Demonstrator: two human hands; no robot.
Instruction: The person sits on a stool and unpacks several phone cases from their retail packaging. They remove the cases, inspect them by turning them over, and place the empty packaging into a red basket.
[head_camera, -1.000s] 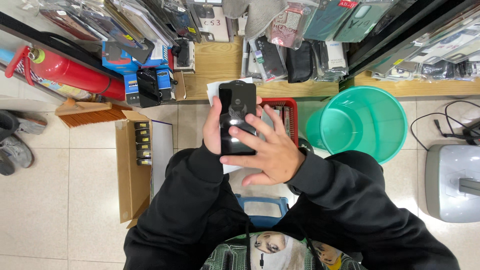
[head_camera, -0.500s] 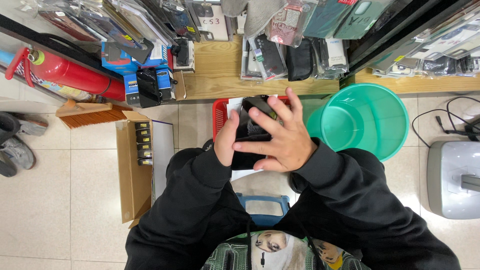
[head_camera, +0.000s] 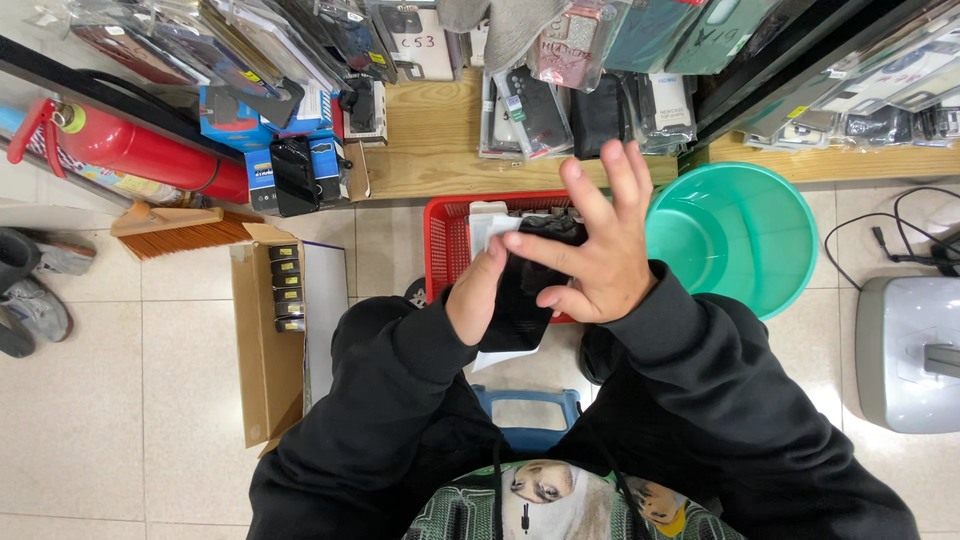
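Observation:
A black phone case (head_camera: 522, 290) with a white card behind it is held over a red plastic basket (head_camera: 446, 245). My left hand (head_camera: 476, 297) grips the case along its left edge, thumb up on its side. My right hand (head_camera: 598, 248) lies over the case's upper right part, thumb pressed on its face and fingers spread upward. Black sleeves cover both my arms. The basket holds several more packaged items, mostly hidden behind my hands.
A teal basin (head_camera: 735, 232) stands right of the basket. An open cardboard box (head_camera: 270, 340) with small dark items is at the left, beside a brush (head_camera: 175, 228) and a red fire extinguisher (head_camera: 140, 150). Packaged cases hang above a wooden shelf (head_camera: 430, 140). A grey machine (head_camera: 905, 350) sits at the right.
Both hands and the case have shifted to the right and tilted, now over the red basket. My right hand has slid from the case's face toward its upper right edge.

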